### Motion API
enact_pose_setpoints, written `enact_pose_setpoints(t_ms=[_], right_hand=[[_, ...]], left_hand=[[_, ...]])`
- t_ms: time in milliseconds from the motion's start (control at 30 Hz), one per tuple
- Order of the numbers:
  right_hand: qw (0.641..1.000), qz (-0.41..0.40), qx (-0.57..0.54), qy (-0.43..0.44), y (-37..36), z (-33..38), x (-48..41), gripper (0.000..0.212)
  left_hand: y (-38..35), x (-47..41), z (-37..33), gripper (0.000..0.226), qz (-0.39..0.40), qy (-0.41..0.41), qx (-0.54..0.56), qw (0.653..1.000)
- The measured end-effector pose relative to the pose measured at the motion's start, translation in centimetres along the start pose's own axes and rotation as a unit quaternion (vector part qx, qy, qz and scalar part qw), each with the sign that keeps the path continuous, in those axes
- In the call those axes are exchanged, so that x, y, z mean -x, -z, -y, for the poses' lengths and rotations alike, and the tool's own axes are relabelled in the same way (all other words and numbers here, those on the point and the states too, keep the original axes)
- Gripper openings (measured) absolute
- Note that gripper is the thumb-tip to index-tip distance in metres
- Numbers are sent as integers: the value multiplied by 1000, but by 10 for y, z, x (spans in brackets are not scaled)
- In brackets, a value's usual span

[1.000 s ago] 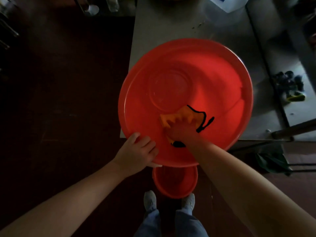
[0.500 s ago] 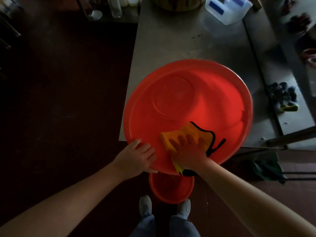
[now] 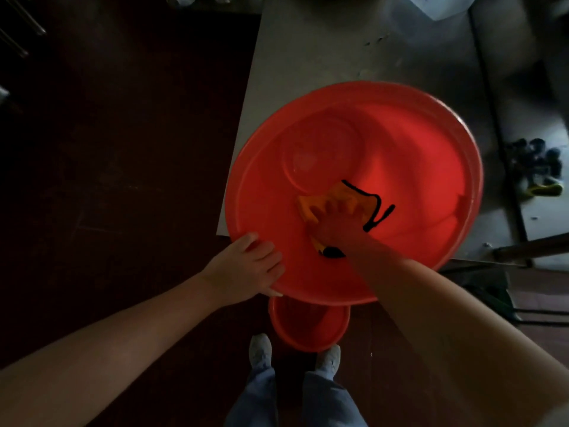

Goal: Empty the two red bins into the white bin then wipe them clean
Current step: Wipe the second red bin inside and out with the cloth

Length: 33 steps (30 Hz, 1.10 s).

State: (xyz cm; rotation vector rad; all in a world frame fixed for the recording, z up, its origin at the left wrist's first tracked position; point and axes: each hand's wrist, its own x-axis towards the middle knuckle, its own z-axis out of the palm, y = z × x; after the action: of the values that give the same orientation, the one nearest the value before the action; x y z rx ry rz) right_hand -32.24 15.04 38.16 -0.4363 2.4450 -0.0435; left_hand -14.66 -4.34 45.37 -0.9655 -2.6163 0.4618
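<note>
Large red basin sits on the grey table's near edge, overhanging it. Left hand grasps its rim at 7 o'clock. Right hand presses spread fingers on an orange cloth inside. Smaller red bin stands on the floor at 6 o'clock.

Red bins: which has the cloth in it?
The large red bin on the table: right hand presses orange cloth inside. Small red bin sits on the floor, untouched.
</note>
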Motion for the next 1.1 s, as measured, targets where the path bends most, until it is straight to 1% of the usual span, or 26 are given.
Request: enact_pose_setpoints(t_ms=[33,100,167,233,300,367,433,533,633,700,733,800,900,1000,1100], right_hand=[[999,7,23,45,0,1,11,64],[996,-41,59,58,-5,-2,30,61],[989,-44,128,56,-19,-7,56,61],[988,-40,134,71,-18,-12,77,60],[987,-21,123,96,-9,-16,93,60],[984,16,134,119,-2,-20,106,63],[980,56,144,128,13,-25,117,66],[973,80,169,137,37,-33,127,70],[964,92,197,155,55,-43,140,86],[956,67,221,180,62,-51,151,95],[951,43,238,193,62,-53,155,95],[941,-9,266,210,65,-57,160,89],[934,-51,287,207,67,-59,162,82],[933,-64,292,203,71,-62,164,80],[938,-75,271,204,77,-55,164,80]], left_hand=[[0,0,2,55,4,0,1,1000],[2,0,7,54,13,-7,2,1000],[3,-2,11,54,25,-17,8,999],[4,-6,18,53,39,-33,12,999],[7,-10,33,54,49,-51,25,997],[13,-15,54,59,60,-77,29,995],[20,-24,75,59,65,-106,24,992],[29,-41,100,62,66,-142,21,987],[38,-57,126,63,71,-170,22,983],[44,-65,140,62,77,-184,31,979],[45,-69,145,64,86,-188,32,978],[50,-78,152,72,108,-188,27,976],[55,-86,151,75,135,-178,13,975],[53,-86,131,77,158,-159,3,975],[51,-90,84,82,217,-115,12,969]])
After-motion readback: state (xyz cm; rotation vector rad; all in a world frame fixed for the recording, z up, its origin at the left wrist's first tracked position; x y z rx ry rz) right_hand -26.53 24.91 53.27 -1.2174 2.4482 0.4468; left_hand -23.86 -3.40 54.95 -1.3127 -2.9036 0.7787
